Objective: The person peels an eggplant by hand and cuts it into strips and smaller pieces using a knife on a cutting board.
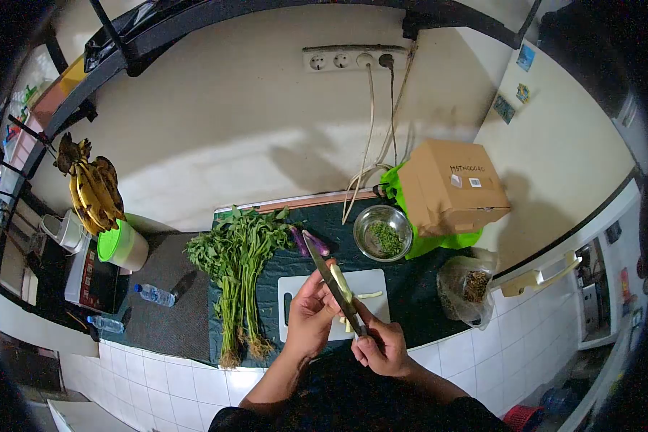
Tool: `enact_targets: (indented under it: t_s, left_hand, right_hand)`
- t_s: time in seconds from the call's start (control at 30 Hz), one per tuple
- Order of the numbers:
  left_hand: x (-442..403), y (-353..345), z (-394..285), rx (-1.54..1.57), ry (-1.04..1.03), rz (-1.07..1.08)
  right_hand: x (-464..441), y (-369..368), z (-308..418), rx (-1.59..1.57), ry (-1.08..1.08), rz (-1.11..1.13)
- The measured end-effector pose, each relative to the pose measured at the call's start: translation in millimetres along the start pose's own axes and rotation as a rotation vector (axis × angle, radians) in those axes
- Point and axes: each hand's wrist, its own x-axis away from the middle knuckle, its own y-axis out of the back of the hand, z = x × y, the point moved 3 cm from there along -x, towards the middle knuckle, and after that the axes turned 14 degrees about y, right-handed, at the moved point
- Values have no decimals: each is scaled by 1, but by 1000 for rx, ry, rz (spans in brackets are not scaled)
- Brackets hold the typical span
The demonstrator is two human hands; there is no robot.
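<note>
Over the white cutting board (376,278), my left hand (311,315) is closed around a pale, long vegetable piece (340,282). A knife (330,280) is gripped by its handle in my right hand (384,345), its blade pointing up and left alongside the piece. Several pale cut pieces lie on the board, partly hidden by the hands and knife. Purple eggplants (314,243) rest behind the board. Leafy green stems with roots (246,279) lie to its left. A metal bowl (360,245) behind the board on the right holds chopped greens (386,238).
A cardboard box (452,186) stands on a green bag (445,243) at the back right. A plastic bag (462,289) sits at the right edge. Bananas (95,193) hang at the left, above a lidded container (126,247) and a water bottle (155,294).
</note>
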Motion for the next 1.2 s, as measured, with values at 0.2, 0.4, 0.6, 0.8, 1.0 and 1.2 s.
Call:
enact_targets:
  t_s: [0.2,0.4,0.6,0.8,1.0,1.2]
  left_hand:
    - [-1,6,0,100,101,29]
    - [1,4,3,32,154,105]
    - [2,1,0,62,180,32]
    - [-1,8,10,19,149,63]
    - [-5,10,11,-21,177,118]
    - [-9,19,11,19,161,-1]
  right_hand:
    - [-5,3,1,32,-13,58]
    - [-1,2,0,30,-45,59]
    - [-3,2,4,1,-80,48]
    - [-6,8,-2,19,25,14]
    - [-3,9,-3,-6,16,5]
    - [1,5,-3,-63,-24,64]
